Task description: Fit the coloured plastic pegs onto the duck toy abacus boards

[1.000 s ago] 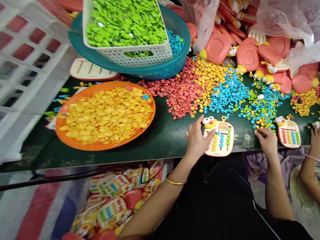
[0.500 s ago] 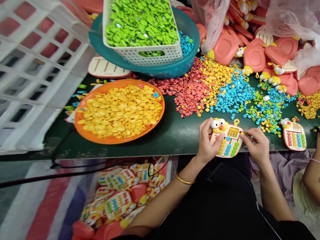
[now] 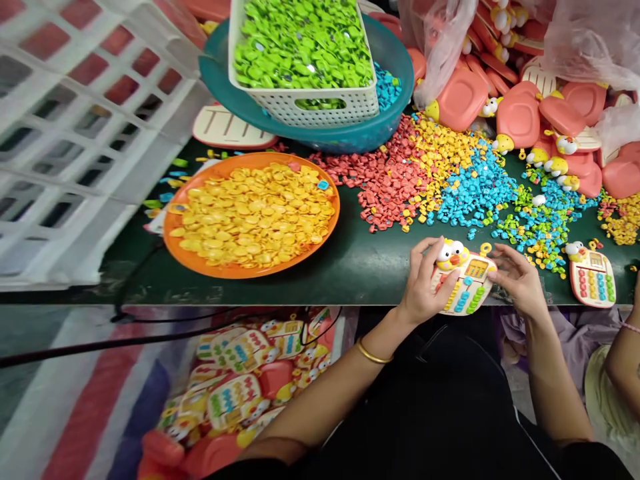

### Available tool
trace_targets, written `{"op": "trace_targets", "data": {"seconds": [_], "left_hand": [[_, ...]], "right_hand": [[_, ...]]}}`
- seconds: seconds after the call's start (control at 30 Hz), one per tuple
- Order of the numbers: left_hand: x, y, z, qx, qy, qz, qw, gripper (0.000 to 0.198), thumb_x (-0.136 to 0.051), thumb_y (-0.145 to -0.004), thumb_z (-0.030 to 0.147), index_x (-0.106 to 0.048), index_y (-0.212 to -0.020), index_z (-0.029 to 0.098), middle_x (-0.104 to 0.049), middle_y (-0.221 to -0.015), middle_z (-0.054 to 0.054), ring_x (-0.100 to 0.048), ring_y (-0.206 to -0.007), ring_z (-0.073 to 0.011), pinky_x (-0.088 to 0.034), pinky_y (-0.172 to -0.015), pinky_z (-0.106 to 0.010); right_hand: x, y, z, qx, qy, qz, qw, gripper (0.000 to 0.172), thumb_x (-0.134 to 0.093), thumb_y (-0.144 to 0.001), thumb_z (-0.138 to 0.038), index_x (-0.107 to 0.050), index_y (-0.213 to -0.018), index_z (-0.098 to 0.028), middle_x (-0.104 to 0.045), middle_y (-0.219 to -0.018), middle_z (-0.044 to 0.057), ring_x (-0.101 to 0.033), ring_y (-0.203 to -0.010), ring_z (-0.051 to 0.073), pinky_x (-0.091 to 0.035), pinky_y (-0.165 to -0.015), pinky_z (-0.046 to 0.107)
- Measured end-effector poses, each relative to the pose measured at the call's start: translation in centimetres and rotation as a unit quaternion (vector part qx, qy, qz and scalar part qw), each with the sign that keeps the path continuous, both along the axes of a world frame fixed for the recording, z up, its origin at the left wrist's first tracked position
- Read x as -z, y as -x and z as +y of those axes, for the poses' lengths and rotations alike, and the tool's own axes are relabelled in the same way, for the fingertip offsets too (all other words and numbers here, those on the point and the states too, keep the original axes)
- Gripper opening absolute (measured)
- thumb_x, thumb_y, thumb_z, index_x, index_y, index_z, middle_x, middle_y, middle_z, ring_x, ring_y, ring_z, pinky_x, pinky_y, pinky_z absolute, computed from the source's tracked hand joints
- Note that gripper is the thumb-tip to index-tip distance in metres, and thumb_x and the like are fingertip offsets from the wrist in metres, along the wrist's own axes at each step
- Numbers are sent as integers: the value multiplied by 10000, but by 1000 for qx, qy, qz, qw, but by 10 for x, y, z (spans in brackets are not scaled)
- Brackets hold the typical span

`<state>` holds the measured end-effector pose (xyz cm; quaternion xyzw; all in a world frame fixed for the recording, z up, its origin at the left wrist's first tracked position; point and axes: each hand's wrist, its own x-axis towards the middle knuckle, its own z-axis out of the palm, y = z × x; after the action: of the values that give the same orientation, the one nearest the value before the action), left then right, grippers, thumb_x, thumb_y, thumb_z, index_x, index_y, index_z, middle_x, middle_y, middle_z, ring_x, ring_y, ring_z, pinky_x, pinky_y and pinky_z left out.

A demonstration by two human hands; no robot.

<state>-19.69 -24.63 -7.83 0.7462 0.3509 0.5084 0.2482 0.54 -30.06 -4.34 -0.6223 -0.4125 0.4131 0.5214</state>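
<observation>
A cream toy board [image 3: 477,291] with a bug-eyed duck head on top, a small yellow window and columns of yellow, blue and green pieces is held tilted at the table edge. My left hand [image 3: 423,288] grips its left side, thumb across the front, fingers behind. At the right edge is my right hand [image 3: 524,285], its thumb pressed on the board and its fingers curved beside the yellow ring; part of this grip is hidden. A second duck board [image 3: 593,277], with red, yellow, blue and green columns, lies on the table to the right.
An orange dish [image 3: 173,250] of yellow pieces stands left. Behind it, a white basket [image 3: 320,117] of green pieces sits in a teal basin [image 3: 220,80]. Loose red pieces [image 3: 390,190] and blue pieces [image 3: 477,180] cover the table. Finished-looking boards [image 3: 235,400] lie below; a co-worker's arm [image 3: 625,360] is right.
My right hand has gone from a fingertip pinch at the board's upper right to pressing its right edge with the thumb. The view has shifted slightly; my left hand keeps its hold.
</observation>
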Motion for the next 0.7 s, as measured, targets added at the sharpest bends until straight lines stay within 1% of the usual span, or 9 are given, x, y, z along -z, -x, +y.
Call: {"op": "trace_targets", "data": {"seconds": [0.07, 0.17, 0.27, 0.4, 0.47, 0.53, 0.63, 0.67, 0.7], "left_hand": [[-4, 2, 0, -1, -45, 15, 999, 677, -612, -917, 267, -288, -1510, 233, -447, -1309, -147, -539, -1209, -268, -559, -943, -420], [-3, 4, -2, -7, -78, 1, 997, 698, -622, -906, 228, -278, -1514, 246, -444, -1307, -149, -547, -1184, -260, -576, -893, -398], [6, 9, -4, -5, -58, -28, 998, 697, -618, -906, 209, -283, -1515, 244, -431, -1322, -152, -539, -1204, -256, -583, -886, -379], [13, 12, -6, 7, -11, -109, 994, 742, -664, -881, 227, -287, -1519, 268, -449, -1328, -132, -593, -1142, -220, -584, -896, -352], [8, 13, -5, 20, 55, -169, 984, 813, -702, -859, 274, -248, -1534, 291, -479, -1338, -124, -634, -1080, -195, -592, -869, -320], [-3, 20, -2, 34, 177, -193, 964, 810, -705, -859, 349, -265, -1533, 268, -562, -1296, -125, -666, -1040, -196, -598, -850, -311], [-24, 59, 2, 51, 367, -125, 920, 705, -691, -840, 460, -453, -1449, 194, -700, -1127, -115, -712, -924, -217, -612, -774, -312], [-31, 81, 2, 57, 408, -76, 908, 694, -724, -794, 481, -526, -1396, 196, -722, -1093, -105, -720, -870, -223, -615, -723, -306], [-38, 105, 0, 67, 440, -13, 895, 673, -764, -741, 482, -595, -1334, 212, -740, -1060, -87, -724, -829, -227, -612, -680, -299]], "right_hand": [[-1, 2, -2, -21, 61, 100, 993, 445, -877, -615, -412, -768, -1006, -231, -763, -998, 62, -710, -895, 231, -598, -814, 401], [2, 13, -8, 27, 76, 125, 989, 423, -884, -597, -425, -787, -957, -225, -782, -963, 58, -723, -883, 247, -595, -851, 429], [8, 27, -13, 85, 56, 117, 988, 395, -877, -597, -431, -794, -926, -229, -787, -946, 51, -730, -865, 251, -599, -842, 429], [8, 42, -14, 37, 58, 123, 990, 386, -870, -613, -436, -796, -928, -226, -786, -963, 56, -735, -884, 261, -607, -825, 415], [2, 46, -10, -2, 50, 95, 994, 384, -827, -681, -465, -790, -976, -222, -778, -1009, 65, -730, -910, 252, -605, -827, 395], [-8, 39, 4, -86, 34, 36, 995, 385, -753, -770, -493, -774, -1047, -226, -766, -1054, 71, -718, -943, 234, -596, -835, 373], [-24, -5, 51, -236, 8, -100, 966, 419, -705, -811, -503, -733, -1137, -241, -737, -1129, 74, -675, -1048, 236, -562, -886, 396], [-28, -30, 73, -223, -4, -162, 961, 443, -714, -801, -498, -718, -1155, -233, -719, -1168, 87, -653, -1089, 248, -542, -910, 418], [-32, -57, 96, -138, -19, -246, 959, 452, -733, -787, -468, -709, -1153, -204, -694, -1212, 121, -629, -1124, 263, -513, -938, 442]]}}
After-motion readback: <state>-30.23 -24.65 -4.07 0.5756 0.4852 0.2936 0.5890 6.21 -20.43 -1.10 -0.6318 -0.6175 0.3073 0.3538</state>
